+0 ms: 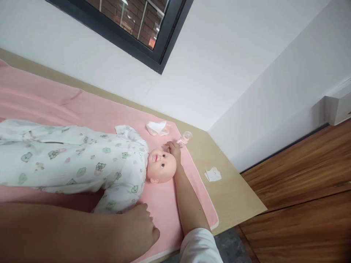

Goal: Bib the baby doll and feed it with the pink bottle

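Observation:
A baby doll (161,166) lies face up on a pink blanket (164,204), its head toward the right. It wears a white sleepsuit (90,160) printed with green bears. Beside the far side of its head is my right hand (173,148), fingers slightly bent and pointing left; I see nothing held in them. Just behind that hand is a small clear baby bottle (185,138) with a pink part. Nearer to me, my left hand (141,228) rests low by the doll's sleeve, fingers curled down. Whatever is under those fingers is hidden.
A white tissue pack (157,128) lies on the blanket near the wall. On the wooden tabletop (227,197) to the right is a folded white cloth (213,174). A dark window frame (159,60) sits above, and wooden cabinet doors (301,182) stand at the right.

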### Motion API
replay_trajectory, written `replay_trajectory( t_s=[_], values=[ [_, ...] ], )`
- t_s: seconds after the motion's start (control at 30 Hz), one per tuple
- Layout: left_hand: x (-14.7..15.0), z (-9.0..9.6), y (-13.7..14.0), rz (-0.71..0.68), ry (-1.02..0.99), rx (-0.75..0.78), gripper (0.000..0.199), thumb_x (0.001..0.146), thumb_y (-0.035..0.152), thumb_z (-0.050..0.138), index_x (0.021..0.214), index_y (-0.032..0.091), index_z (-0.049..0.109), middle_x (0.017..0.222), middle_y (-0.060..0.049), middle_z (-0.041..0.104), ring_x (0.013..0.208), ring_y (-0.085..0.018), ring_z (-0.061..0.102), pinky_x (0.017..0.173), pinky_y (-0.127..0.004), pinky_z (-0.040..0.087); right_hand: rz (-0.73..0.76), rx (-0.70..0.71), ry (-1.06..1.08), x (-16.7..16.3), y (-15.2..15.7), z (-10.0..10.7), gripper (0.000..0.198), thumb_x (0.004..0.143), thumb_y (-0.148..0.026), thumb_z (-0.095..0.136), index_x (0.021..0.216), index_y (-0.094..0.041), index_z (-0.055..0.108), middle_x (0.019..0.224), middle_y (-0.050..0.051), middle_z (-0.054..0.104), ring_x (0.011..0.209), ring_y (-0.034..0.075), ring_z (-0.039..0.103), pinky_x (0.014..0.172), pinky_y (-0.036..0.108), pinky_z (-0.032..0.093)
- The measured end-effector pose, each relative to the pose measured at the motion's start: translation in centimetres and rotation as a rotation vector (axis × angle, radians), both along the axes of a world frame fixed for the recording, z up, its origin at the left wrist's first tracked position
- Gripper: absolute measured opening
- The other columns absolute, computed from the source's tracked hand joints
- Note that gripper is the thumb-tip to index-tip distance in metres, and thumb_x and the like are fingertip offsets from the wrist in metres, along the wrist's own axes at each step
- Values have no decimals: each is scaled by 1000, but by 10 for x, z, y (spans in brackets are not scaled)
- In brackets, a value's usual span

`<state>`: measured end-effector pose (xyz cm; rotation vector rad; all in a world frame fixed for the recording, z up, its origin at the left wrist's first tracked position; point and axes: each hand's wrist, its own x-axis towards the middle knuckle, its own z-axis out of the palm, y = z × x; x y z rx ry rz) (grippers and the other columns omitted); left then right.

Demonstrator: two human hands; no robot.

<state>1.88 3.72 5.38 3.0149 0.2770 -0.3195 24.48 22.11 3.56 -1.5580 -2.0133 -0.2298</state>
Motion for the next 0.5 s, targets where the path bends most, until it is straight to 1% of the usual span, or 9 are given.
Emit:
replay_trajectory(
  t_s=[0.07,0.13,0.2,0.23,0.3,0.4,0.43,0.5],
  values=[
    [-1,-2,-1,5,-31,-5,36,77,28,73,110,19,65,94,-12,74,80,-25,67,76,-38,41,-23,113,18,9,4,0,35,85,-7,40,102,-17,69,118,12,65,116,21,58,104,36,46],
    [0,-9,-3,15,-110,-11,37,71,28,75,106,20,67,89,-11,74,75,-25,66,75,-39,41,-84,259,49,16,7,4,37,86,-10,39,107,-18,68,124,14,61,121,23,56,107,42,45],
    [4,-20,-5,33,-183,-6,38,63,26,78,100,21,69,80,-10,73,69,-26,65,72,-39,40,-168,396,87,21,9,10,40,87,-13,39,117,-18,65,133,17,55,128,26,51,109,48,43],
    [6,-26,-6,37,-204,-4,40,59,25,78,98,21,70,77,-10,73,66,-26,64,70,-40,40,-212,428,106,23,10,13,43,88,-16,39,125,-17,61,139,19,50,133,28,47,111,51,41],
    [11,-35,-7,35,-213,2,42,54,24,78,96,21,70,73,-10,72,63,-27,63,67,-40,40,-290,432,145,27,10,20,51,90,-23,41,140,-15,48,152,22,39,142,31,38,114,57,35],
    [14,-42,-8,30,-220,9,42,56,23,76,98,21,70,74,-11,73,63,-28,63,66,-41,40,-346,332,190,34,10,26,66,90,-36,45,152,-15,32,162,23,24,149,35,27,116,63,28],
    [15,-43,-8,31,-222,12,41,58,23,75,98,22,70,75,-11,73,63,-28,63,66,-41,40,-349,292,202,36,10,26,69,90,-38,46,153,-16,30,163,23,23,150,36,25,117,65,27],
    [14,-44,-7,30,-222,15,40,58,23,74,98,22,70,75,-11,73,62,-28,63,66,-42,41,-343,224,220,41,11,25,69,89,-40,45,153,-17,31,164,21,22,152,36,21,118,66,24]
  ],
)
